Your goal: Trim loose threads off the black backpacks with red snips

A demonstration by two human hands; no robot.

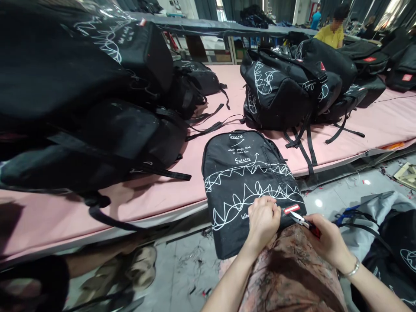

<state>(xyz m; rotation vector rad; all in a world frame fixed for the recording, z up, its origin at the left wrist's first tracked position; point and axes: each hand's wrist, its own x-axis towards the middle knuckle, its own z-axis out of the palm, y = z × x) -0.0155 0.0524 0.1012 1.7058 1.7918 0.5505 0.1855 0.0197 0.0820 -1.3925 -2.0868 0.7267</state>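
Your backpack [242, 182] lies flat, half on the pink tabletop [162, 195] and half hanging over its near edge onto your lap. Its long axis runs away from you, top end far, bottom end under your hands. It is black with white zigzag lines and handwritten lettering, "Success" readable near the top. Piles of the same black bags sit to the left [81, 99] and beyond [292, 82], well apart from your hands.

Both hands work at the near right corner of the bag. Your left hand [263, 219] rests on the fabric with its fingers [271, 207] curled shut, pinching something at the bag's surface; what exactly is pinched is too small to tell. Just to the right of those fingers, touching the bag, is a small red-and-white label [291, 209].

Your right hand [326, 240] is off the bag's edge, closed around a small snipper [305, 224] with a red grip. Its tip points left and away from you, toward the label and the left fingers, and lies just beside the label. So the label sits between your two hands, the left nearer.
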